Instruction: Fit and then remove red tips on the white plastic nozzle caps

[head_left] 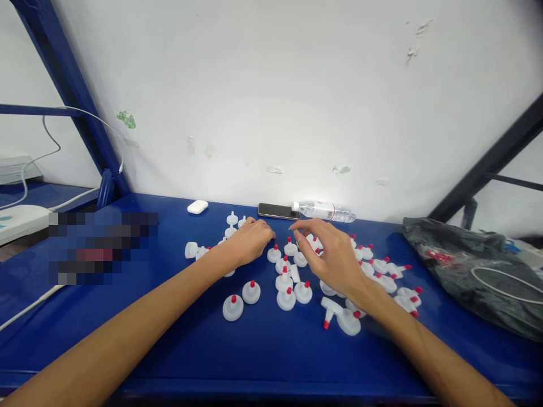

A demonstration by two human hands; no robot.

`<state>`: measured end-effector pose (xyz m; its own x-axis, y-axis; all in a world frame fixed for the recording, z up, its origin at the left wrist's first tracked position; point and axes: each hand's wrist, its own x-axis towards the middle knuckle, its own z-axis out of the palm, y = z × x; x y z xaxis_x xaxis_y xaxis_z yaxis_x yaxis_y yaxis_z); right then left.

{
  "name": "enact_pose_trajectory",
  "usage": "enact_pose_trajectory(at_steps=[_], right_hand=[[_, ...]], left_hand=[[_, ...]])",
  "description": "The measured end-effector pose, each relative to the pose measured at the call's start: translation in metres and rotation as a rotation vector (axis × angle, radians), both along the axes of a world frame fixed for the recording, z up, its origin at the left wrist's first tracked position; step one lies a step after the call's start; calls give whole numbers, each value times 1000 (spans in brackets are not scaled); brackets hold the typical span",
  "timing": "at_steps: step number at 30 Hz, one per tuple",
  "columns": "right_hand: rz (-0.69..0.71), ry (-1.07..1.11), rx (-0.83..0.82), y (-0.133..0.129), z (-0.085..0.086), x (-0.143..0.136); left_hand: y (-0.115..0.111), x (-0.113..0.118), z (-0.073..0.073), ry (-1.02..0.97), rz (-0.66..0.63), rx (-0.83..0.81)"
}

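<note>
White round spout caps with small red tips lie in a loose cluster on the blue table, among them one white cap (285, 299) in the middle. My left hand (253, 242) reaches over white spout caps (232, 219) that show no red tips. Its fingers are curled downward, and whatever they hold is hidden. Above the red-tipped caps is my right hand (328, 249), thumb and index finger stretched forward with a small gap between them. Nothing shows in its fingers. Two red-tipped caps, one a standing cap (233, 308), sit apart near my left forearm.
Along the wall lie a white earbud case (197, 207), a dark phone (279, 211) and a clear plastic bottle (324, 211) on its side. A dark plastic bag (462, 277) covers the right end of the table (263, 356). White cables run at the left.
</note>
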<state>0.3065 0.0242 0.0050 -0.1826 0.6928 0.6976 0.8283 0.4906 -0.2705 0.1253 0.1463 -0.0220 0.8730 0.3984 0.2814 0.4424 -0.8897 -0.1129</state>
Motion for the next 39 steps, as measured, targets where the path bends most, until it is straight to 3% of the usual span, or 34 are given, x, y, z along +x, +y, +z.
enact_pose_trajectory(at_steps=[6,13,22,27,39], right_hand=[[4,-21,6,1,-2,0],[8,-34,2,1,-2,1],[27,-31,11,1,-1,-1],[20,-44,-8,0,-1,-1],[25,-71,-28,-2,0,-3]], left_hand=[[-4,2,7,65,9,57],[-10,1,6,61,47,113],[-13,-2,27,-31,134,114],[-7,-10,22,11,222,39],[0,-12,13,40,209,-23]])
